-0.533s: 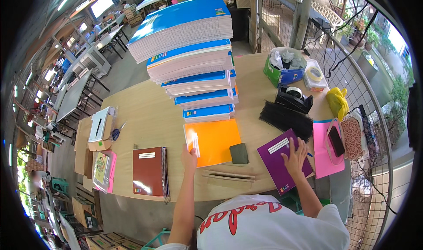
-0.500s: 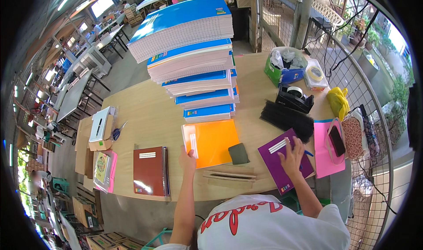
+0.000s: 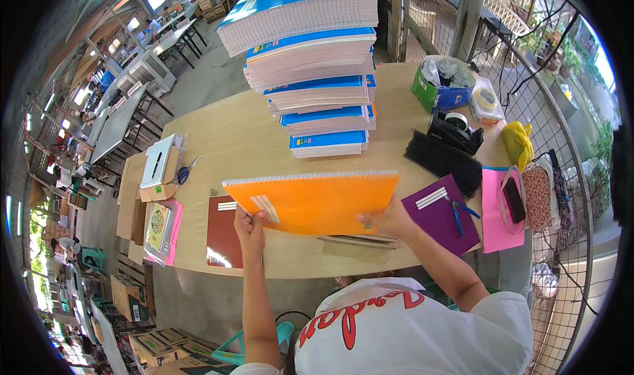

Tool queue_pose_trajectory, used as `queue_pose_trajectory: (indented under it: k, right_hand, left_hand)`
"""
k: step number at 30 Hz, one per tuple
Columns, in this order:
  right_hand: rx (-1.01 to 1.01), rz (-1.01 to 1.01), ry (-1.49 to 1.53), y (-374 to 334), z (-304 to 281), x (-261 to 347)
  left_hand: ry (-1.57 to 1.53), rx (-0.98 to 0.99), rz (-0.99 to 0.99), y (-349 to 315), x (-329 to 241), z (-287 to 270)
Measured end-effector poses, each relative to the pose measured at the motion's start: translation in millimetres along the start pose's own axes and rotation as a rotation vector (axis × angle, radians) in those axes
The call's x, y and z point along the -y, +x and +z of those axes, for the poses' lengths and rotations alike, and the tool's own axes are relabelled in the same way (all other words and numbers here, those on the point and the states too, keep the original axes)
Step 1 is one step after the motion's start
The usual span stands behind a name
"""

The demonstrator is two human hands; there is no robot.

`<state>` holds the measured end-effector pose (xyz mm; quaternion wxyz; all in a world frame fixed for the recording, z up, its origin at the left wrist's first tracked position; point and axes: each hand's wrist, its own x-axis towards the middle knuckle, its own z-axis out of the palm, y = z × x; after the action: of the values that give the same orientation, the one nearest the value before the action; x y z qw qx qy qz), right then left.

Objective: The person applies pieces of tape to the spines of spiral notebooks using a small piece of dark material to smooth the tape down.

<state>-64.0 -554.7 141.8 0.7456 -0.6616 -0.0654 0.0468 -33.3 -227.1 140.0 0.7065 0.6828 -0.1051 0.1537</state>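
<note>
An orange-covered notebook (image 3: 317,203) is held up off the table between my hands, tilted, its row of punched holes along the far edge. My left hand (image 3: 249,231) grips its left near corner, and my right hand (image 3: 391,219) grips the right side with the thumb on the cover. Partly hidden behind my left hand lies a brown notebook (image 3: 220,226) with a spiral. To the right of my right hand is a purple notebook (image 3: 429,210), with blue-handled pliers (image 3: 456,215) on top. Thin strips (image 3: 353,248) lie below the orange notebook.
Blue-covered stacks of punched paper (image 3: 329,142) rise in a row beyond my hands. At the right are black combs (image 3: 444,164), a tape dispenser (image 3: 456,132), a box with plastic (image 3: 439,94), and a phone (image 3: 514,200) on a pink folder. Scissors (image 3: 188,170) lie at left.
The orange notebook has been lifted from the table and tilted. My right hand has left the purple notebook and taken hold of the orange one. The dark green piece is out of sight.
</note>
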Motion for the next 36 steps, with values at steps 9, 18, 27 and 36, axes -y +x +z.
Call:
queue_pose_trajectory:
  k: [9,18,27,36]
  right_hand:
    - [0.044,-0.302,-0.366,-21.1,41.5,7.5]
    - [0.178,-0.132,-0.528,-46.4,7.0,-31.1]
    - [-0.342,-0.131,-0.065,-89.1,-8.6,-120.4]
    - [-0.105,0.043,-0.405,-37.1,-30.3,-147.2]
  left_hand:
    - [-0.130,0.144,-0.193,-16.8,81.5,-33.5]
    - [-0.169,0.306,-0.299,-53.0,116.1,-19.1]
    - [-0.472,0.246,-0.412,-63.7,169.0,51.9]
    - [-0.170,0.198,-0.438,-62.6,176.4,9.1]
